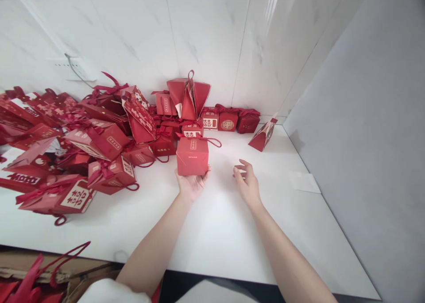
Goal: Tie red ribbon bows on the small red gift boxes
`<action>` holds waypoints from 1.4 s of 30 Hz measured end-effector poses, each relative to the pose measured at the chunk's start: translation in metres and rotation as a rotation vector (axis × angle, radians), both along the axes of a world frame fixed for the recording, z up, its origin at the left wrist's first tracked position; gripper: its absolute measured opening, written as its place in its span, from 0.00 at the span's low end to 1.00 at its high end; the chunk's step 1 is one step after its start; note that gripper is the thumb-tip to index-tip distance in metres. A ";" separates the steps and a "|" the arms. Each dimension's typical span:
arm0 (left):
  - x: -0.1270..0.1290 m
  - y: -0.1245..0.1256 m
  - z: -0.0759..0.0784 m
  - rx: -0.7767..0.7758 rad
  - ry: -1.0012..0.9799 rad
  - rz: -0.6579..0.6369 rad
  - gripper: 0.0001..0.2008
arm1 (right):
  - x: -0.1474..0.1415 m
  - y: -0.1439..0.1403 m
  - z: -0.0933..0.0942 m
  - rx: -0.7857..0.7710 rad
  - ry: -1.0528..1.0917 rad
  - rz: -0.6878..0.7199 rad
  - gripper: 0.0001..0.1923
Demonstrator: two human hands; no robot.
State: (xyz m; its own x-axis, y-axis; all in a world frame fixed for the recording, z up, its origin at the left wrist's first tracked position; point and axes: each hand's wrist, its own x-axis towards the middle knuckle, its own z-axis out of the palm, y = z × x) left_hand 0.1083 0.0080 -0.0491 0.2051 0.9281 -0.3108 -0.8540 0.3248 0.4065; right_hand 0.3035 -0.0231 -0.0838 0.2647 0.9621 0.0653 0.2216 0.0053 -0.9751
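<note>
A red gift box (193,159) with a dark red cord loop on its right rests on my left hand (193,184). My palm is under it, the fingers curl round its lower edge, and most of them are hidden behind the box. To the right, my right hand (246,181) hovers over the white table with nothing in it, its fingers apart and slightly bent. Behind the held box stands a row of similar boxes, among them one with a gold round emblem (228,121). A larger red box with a fan-shaped top (188,97) sits above that row.
Many red gift boxes (105,139) with ribbons are heaped at the left. A triangular red box (263,135) stands alone at the back right. A white slip (304,182) lies by the grey panel (372,130). An open carton (79,278) with red items is below the table's front edge.
</note>
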 end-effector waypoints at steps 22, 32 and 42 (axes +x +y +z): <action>-0.003 -0.005 -0.006 0.161 -0.077 -0.147 0.42 | 0.016 0.020 -0.027 -0.059 0.232 0.005 0.24; 0.000 -0.016 0.009 0.245 0.033 -0.250 0.33 | 0.015 0.016 -0.022 -0.078 0.193 0.043 0.21; -0.022 -0.015 0.002 0.454 0.374 -0.364 0.49 | 0.014 0.011 -0.025 0.035 0.090 0.103 0.21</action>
